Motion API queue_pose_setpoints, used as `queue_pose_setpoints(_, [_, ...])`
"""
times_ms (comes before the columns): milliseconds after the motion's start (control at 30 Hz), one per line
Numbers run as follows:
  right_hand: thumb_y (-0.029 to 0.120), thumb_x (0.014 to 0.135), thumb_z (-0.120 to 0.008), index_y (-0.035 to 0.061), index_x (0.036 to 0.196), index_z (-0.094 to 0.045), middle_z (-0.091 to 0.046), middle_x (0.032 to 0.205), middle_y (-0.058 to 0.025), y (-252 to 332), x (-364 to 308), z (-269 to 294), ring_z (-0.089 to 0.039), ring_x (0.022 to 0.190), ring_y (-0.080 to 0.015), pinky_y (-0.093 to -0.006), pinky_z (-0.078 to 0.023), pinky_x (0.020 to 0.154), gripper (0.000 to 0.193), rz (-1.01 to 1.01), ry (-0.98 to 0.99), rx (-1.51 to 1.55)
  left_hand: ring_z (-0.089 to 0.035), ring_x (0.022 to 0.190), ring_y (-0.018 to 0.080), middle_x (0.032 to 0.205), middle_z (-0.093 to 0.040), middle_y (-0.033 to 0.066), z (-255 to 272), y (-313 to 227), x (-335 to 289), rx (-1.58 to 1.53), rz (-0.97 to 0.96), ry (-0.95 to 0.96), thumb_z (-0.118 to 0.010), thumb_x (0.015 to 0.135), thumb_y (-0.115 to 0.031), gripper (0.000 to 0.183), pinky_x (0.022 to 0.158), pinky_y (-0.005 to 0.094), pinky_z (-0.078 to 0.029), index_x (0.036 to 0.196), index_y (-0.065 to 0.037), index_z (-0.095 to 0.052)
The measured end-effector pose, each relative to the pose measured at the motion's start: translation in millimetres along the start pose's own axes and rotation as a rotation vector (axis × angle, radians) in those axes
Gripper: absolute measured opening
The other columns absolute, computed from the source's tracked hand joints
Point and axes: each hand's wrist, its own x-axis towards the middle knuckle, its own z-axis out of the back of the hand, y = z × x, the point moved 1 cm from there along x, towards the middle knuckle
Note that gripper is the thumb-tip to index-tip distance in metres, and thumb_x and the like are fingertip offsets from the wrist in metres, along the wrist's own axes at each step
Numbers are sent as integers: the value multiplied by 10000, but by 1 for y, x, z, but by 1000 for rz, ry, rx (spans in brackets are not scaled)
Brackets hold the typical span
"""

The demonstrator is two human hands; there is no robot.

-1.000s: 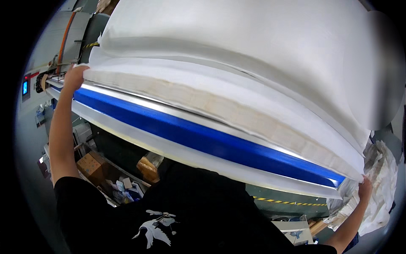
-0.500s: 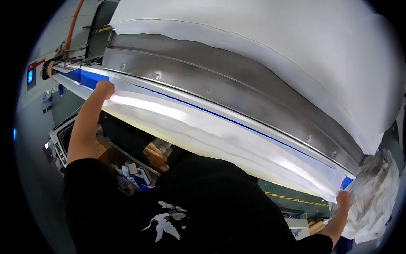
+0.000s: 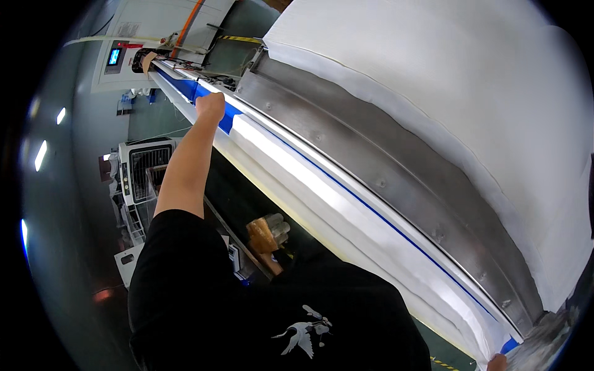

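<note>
A long white cloth [image 3: 322, 191] lies along a narrow bed with a blue surface, running diagonally from upper left to lower right. Past its left end, my left hand [image 3: 210, 106] is over the bare blue strip [image 3: 227, 120]. Its fingers are curled, and whatever may be inside them is hidden. At the lower right, my right hand [image 3: 497, 363] is cut by the picture's edge. It is closed on the cloth's near right end, beside a small blue patch.
A grey metal panel [image 3: 371, 148] runs along the bed's far side, below a large white sheet [image 3: 427, 68]. A machine cabinet with a lit screen [image 3: 114, 57] stands at the upper left. Below the bed are a tape-wrapped bundle [image 3: 263, 235] and boxes. Clear plastic film [image 3: 544, 340] hangs at the right.
My left hand has let go of the cloth's left end and moved left along the bed onto the blue strip. The view has swung left, and my right hand remains at the right end.
</note>
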Motion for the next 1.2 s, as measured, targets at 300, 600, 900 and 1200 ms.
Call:
queue_pose_setpoints(300, [257,657,-674,32,956,-619,-625,1030,-197,-8,-8,-26,-591,989,-365,-434,-486,853,378,74,-105,317,-636,864,318,987,-663,107,35,-112,-76,-589,-267,-136,-450,905,-176,279,746,428,-489,1140,-181,-599])
queue_pose_setpoints(600, [310,679,-646,129,1076,-652,-652,1074,-114,62,-32,85,-600,1029,-317,-412,-485,882,437,60,-86,295,-640,805,301,927,-658,120,98,-193,-159,-911,-655,-421,-566,849,-99,183,689,392,-498,1023,-86,-624])
queue_pose_setpoints(900, [322,689,-693,97,996,-644,-655,967,-131,87,-22,104,-636,904,-311,-429,-509,790,384,-2,-437,350,-636,825,275,910,-656,97,111,-219,-170,-961,-655,-360,-585,836,-86,208,714,374,-490,1042,-92,-621])
queue_pose_setpoints(1200, [282,757,-624,61,967,-622,-650,922,-165,157,-29,165,-606,910,-367,-475,-491,788,305,24,-534,424,-541,1068,342,1133,-592,162,22,-183,-59,-899,-361,-623,-580,795,-156,357,924,440,-425,1136,-50,-578])
